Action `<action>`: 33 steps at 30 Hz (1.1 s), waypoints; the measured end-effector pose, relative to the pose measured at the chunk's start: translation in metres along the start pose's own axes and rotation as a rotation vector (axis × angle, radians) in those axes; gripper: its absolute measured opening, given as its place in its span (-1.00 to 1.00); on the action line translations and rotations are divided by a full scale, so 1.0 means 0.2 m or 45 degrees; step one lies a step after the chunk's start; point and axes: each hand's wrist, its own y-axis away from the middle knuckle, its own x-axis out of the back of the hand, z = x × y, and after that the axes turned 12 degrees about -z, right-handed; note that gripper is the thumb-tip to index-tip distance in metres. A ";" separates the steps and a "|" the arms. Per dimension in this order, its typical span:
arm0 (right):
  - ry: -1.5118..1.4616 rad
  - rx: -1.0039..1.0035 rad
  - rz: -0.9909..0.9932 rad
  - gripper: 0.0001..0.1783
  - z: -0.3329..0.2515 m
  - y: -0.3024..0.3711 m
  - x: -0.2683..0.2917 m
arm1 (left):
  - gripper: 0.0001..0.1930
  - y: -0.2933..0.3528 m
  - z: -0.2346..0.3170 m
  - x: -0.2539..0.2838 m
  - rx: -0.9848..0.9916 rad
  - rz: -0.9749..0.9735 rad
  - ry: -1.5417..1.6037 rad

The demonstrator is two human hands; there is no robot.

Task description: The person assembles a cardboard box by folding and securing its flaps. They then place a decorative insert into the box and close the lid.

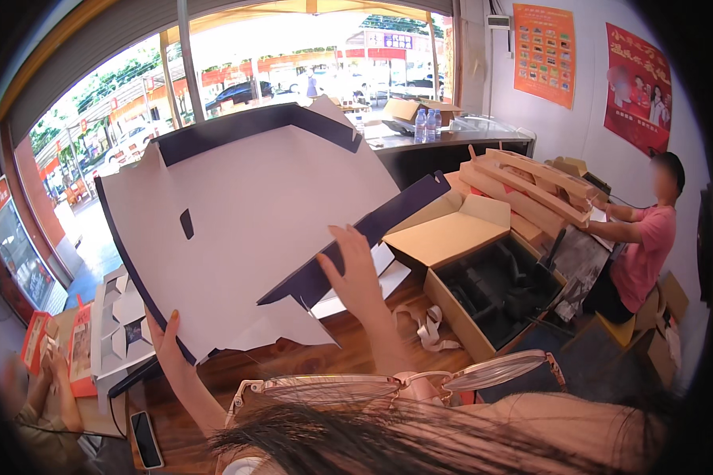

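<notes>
A large cardboard box blank (253, 206), white inside with dark navy folded edges, is tilted up in front of me above the wooden table (293, 360). My left hand (169, 340) grips its lower left edge, thumb on the white face and the other fingers hidden behind. My right hand (355, 265) rests against the navy flap (380, 218) on the right side, fingers and thumb spread. A small dark slot shows in the white panel. The lower edge is jagged with cut tabs, and one pointed corner hangs toward the table.
An open carton (483, 297) with black contents stands right, a pale strap (432, 328) beside it. Flat cardboard (523, 190) is stacked behind, near a person in pink (650, 245). Another person's hands (55, 372) hold red boxes at left. A phone (146, 439) lies near me.
</notes>
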 end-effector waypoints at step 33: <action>-1.962 -0.510 -0.094 -0.59 -0.05 -0.01 0.05 | -0.32 -0.02 0.01 -0.10 -0.219 0.459 0.209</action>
